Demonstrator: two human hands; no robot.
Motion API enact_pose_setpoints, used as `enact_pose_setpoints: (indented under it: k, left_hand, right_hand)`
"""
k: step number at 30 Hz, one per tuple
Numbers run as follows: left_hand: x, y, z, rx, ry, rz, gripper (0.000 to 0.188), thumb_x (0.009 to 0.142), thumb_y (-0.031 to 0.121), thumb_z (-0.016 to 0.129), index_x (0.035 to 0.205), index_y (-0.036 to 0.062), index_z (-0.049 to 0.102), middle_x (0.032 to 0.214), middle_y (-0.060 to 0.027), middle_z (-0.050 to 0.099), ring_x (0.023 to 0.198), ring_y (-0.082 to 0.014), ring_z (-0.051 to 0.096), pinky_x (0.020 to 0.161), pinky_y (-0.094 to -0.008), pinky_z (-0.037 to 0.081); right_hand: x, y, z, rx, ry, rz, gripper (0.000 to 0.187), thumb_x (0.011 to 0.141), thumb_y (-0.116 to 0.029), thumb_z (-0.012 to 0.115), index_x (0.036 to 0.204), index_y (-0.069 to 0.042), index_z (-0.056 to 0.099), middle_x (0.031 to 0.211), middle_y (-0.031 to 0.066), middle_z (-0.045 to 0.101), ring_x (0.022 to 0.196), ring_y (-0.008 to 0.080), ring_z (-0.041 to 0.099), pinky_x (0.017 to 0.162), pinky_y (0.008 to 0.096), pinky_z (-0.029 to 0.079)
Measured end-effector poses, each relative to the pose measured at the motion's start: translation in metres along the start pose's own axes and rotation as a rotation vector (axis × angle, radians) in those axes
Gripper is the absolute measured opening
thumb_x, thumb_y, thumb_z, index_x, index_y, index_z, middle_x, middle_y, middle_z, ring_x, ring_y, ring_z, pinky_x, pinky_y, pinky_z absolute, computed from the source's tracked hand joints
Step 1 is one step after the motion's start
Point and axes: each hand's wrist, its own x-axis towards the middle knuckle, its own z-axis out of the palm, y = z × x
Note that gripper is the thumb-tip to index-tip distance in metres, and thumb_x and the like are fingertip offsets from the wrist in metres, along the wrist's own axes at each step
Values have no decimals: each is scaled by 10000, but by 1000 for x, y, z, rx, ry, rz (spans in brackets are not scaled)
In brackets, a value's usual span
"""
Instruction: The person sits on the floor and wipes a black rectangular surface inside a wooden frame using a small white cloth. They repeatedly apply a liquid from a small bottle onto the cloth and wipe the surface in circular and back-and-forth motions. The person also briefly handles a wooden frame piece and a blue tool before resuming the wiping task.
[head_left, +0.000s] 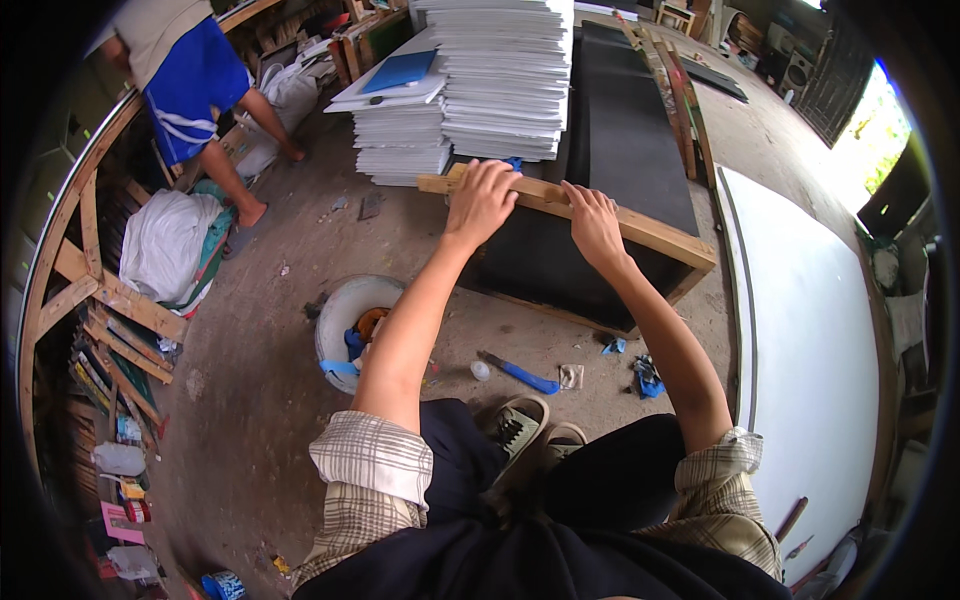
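Note:
A long wooden bar (655, 235) runs along the top edge of a black-panelled wooden frame (560, 270) standing in front of me. My left hand (482, 203) is closed over the bar near its left end, fingers curled across the far side. A bit of something blue (514, 163) shows just beyond those fingers; what it is I cannot make out. Farther right along the same bar, my right hand (597, 226) grips it from above with bent fingers. The undersides of both hands are hidden.
A bucket (335, 310) with odds and ends stands left of my forearm. On the floor lie a blue-handled saw or knife (525, 375) and blue scraps (648, 378). Tall stacks of white sheets (505, 80) rise behind; a white board (805, 350) lies right. Another person (195, 90) stands far left.

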Motion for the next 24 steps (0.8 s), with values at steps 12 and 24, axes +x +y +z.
enact_pose_setpoints:
  k: [12,24]
  left_hand:
    - [-141,-96,38,-332,-219,-934,680,735,226,771,1279,23,416,1149,-196,527,1043,-313,562,870,-407,473]
    - [-59,-52,4,-400,-103,-390,880,608,392,849,1304,57,429,1143,-141,563,1092,-304,538,937,-403,440]
  right_hand:
    - [31,-41,30,-328,-222,-146,685,812,-177,598,1426,-95,307,1044,89,527,967,263,511,794,439,425]
    - [10,-8,-77,-154,-54,37,825,729,-42,684,1442,-127,277,1121,115,511,1082,290,498,902,434,401]
